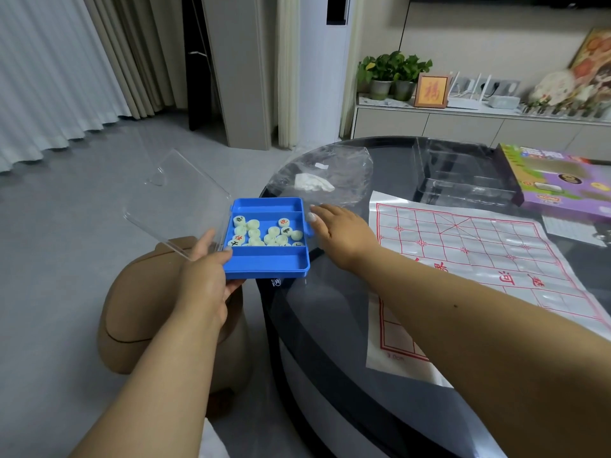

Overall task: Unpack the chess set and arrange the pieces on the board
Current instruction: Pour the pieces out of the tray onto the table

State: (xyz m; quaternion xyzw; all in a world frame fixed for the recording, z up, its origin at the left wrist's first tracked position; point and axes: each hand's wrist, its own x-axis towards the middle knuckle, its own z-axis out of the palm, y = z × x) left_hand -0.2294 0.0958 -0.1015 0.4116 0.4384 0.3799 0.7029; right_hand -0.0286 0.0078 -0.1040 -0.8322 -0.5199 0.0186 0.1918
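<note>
my left grip (211, 276) clamps the blue case (267, 259) at the counter's (330, 325) left edge; right grip (340, 233), fingers apart, sits nearer the pieces (264, 233); board (479, 259) lies right.

Blue case (267, 264) with clear lid (175, 200); pale green-white pieces (264, 233) marked red or black; white board sheet (479, 259) gridded red; purple box (562, 176).

Both bare forearms reach forward. Left hand (206, 279) curled in a grip, thumb on top, fingers underneath. Right hand (344, 234) farther forward, palm down, fingers together pointing left, loosely extended.
</note>
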